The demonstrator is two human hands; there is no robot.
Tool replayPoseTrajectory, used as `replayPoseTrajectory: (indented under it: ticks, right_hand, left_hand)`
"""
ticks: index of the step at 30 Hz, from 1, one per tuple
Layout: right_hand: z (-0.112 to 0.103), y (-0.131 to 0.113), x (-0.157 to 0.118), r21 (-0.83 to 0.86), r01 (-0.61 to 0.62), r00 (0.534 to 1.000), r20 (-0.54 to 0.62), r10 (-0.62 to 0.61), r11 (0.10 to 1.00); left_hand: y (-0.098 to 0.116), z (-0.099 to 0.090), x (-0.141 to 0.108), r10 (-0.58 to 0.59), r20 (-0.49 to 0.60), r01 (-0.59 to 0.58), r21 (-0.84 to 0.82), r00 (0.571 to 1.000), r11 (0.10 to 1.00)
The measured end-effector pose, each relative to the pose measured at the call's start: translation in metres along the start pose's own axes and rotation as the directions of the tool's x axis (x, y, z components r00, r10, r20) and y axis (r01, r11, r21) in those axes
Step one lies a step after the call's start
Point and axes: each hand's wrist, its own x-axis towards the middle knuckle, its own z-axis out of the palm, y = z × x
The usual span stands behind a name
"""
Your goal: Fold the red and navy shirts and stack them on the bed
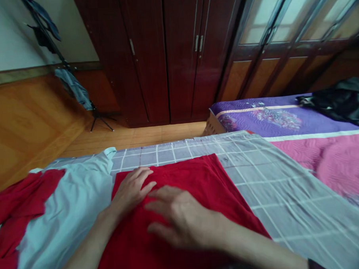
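Observation:
A red cloth garment (pixel 196 177) lies spread on the grey checked bedsheet (pixel 243 163) in front of me; its lower part runs out of view, so its kind does not show. My left hand (pixel 134 186) rests on its upper left edge, fingers stretched out. Over the middle of the red cloth is my right hand (pixel 180 217), blurred by motion, with its fingers spread. Whether that hand touches the cloth I cannot tell. Neither hand grips anything.
To the left lie a pale blue garment (pixel 78 194) and more red cloth (pixel 24 204). A purple and pink quilt (pixel 256 115) with dark clothing (pixel 341 99) on it is at right. Beyond stand a dark wooden wardrobe (pixel 167 63) and a coat stand (pixel 63 60).

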Motion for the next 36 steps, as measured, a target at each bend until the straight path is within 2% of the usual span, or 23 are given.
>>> replayPoseTrajectory:
  ticks: [1, 2, 4, 6, 8, 11, 19, 28, 33, 36]
  right_hand:
    - [-0.012, 0.019, -0.008, -0.012, -0.113, 0.989, -0.092, 0.112, 0.993]
    - [-0.019, 0.039, -0.016, -0.032, -0.271, 0.944, -0.205, 0.259, 0.962]
    - [-0.025, 0.082, -0.036, -0.087, -0.555, 0.802, -0.321, 0.504, 0.827]
    - [-0.021, 0.119, -0.054, -0.123, -0.709, 0.678, -0.389, 0.623, 0.695]
    - [-0.013, 0.144, -0.067, -0.108, -0.76, 0.622, -0.406, 0.669, 0.641]
    - [-0.001, 0.161, -0.073, -0.067, -0.738, 0.632, -0.419, 0.652, 0.672]
    - [0.01, 0.171, -0.068, -0.013, -0.676, 0.67, -0.426, 0.608, 0.737]
    - [0.009, 0.175, -0.069, -0.023, -0.659, 0.687, -0.426, 0.589, 0.752]
    - [0.006, 0.177, -0.069, -0.042, -0.675, 0.681, -0.422, 0.599, 0.737]
    - [-0.001, 0.169, -0.067, -0.082, -0.686, 0.686, -0.402, 0.606, 0.723]
  left_hand:
    - [0.0, 0.004, -0.002, 0.015, 0.033, -0.015, 0.004, 0.999, 1.0]
    - [-0.001, 0.008, -0.003, 0.019, 0.058, -0.02, 0.012, 0.998, 1.0]
    - [-0.002, 0.015, -0.006, 0.014, 0.083, -0.017, 0.033, 0.996, 0.999]
    - [-0.003, 0.021, -0.006, 0.006, 0.089, -0.011, 0.054, 0.996, 0.998]
    - [-0.004, 0.024, -0.006, 0.001, 0.094, -0.008, 0.074, 0.996, 0.997]
    - [-0.005, 0.027, -0.005, 0.001, 0.099, -0.011, 0.1, 0.995, 0.995]
    - [-0.005, 0.029, -0.005, 0.017, 0.073, -0.024, 0.092, 0.997, 0.995]
    - [-0.002, 0.026, -0.004, 0.007, 0.079, -0.014, 0.086, 0.997, 0.996]
    - [-0.003, 0.027, -0.004, 0.002, 0.077, -0.009, 0.092, 0.997, 0.996]
    - [-0.002, 0.023, -0.004, -0.002, 0.096, -0.009, 0.115, 0.995, 0.993]
